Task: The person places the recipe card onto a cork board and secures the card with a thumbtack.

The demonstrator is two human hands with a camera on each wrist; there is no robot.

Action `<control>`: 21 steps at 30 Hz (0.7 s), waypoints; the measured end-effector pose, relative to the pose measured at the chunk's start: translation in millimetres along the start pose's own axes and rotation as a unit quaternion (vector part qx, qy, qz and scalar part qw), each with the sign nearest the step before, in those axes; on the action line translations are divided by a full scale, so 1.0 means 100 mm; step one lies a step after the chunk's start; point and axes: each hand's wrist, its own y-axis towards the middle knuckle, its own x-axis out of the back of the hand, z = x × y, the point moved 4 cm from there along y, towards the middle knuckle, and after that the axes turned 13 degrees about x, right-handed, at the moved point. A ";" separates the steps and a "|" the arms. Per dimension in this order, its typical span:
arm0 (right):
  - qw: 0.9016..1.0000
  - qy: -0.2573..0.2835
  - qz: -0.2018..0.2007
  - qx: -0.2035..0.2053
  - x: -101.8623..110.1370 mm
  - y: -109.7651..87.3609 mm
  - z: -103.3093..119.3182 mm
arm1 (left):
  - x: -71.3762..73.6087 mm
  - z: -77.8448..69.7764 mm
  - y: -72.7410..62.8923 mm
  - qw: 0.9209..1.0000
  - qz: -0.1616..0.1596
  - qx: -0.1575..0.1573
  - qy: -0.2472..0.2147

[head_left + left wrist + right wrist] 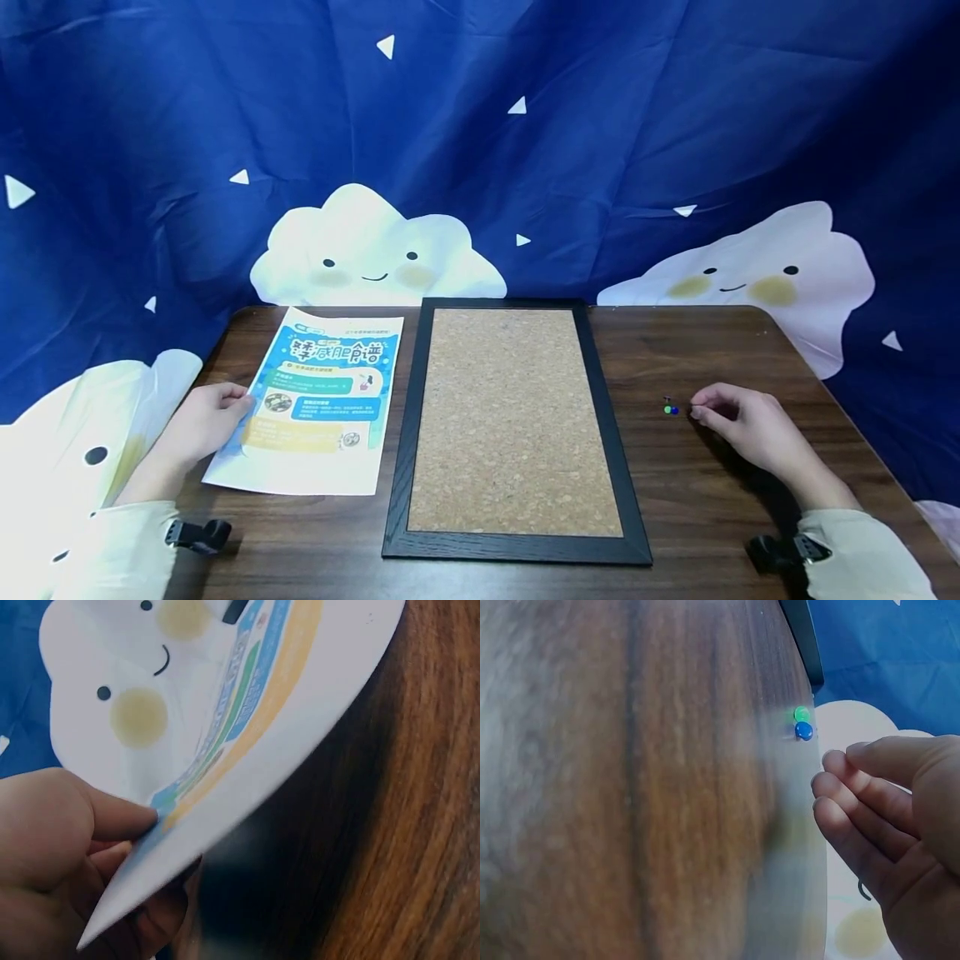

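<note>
A printed poster sheet (322, 400) with blue, green and yellow panels is on the left of the table in the head view. My left hand (210, 421) pinches its left edge between thumb and fingers. The sheet (300, 727) curves upward in the left wrist view, its near edge off the wood. To the right of the corkboard (513, 417), a green push pin (802, 714) and a blue push pin (804, 731) sit close together. Beside them, my right hand (750, 425) has its thumb and index fingertips close together; no pin shows clearly between them.
The corkboard's black frame (517, 548) spans the middle of the brown wooden table (697, 350). A tiny dark item (667, 398) lies just behind the pins. Behind the table hangs a blue cloth (450, 125) with smiling clouds. Both wrists wear black devices.
</note>
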 end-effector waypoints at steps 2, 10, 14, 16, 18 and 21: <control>1.000 0.002 -0.001 0.001 0.00 0.00 0.02 | 0.00 0.02 -0.01 1.000 0.008 -0.005 -0.007; 1.000 0.004 -0.001 0.001 0.01 0.02 0.03 | 0.02 0.09 -0.04 0.999 0.027 -0.008 -0.045; 1.000 0.002 -0.007 0.005 0.02 0.02 0.04 | 0.03 0.13 -0.04 0.997 0.035 -0.012 -0.063; 1.000 0.003 -0.009 0.007 0.02 0.01 0.05 | 0.04 0.15 -0.04 0.997 0.040 -0.015 -0.071; 1.000 0.004 -0.012 0.009 0.02 0.01 0.05 | 0.05 0.16 -0.05 0.995 0.048 -0.017 -0.084; 1.000 0.003 -0.012 0.007 0.06 0.02 0.08 | 0.04 0.18 -0.06 0.992 0.066 -0.017 -0.108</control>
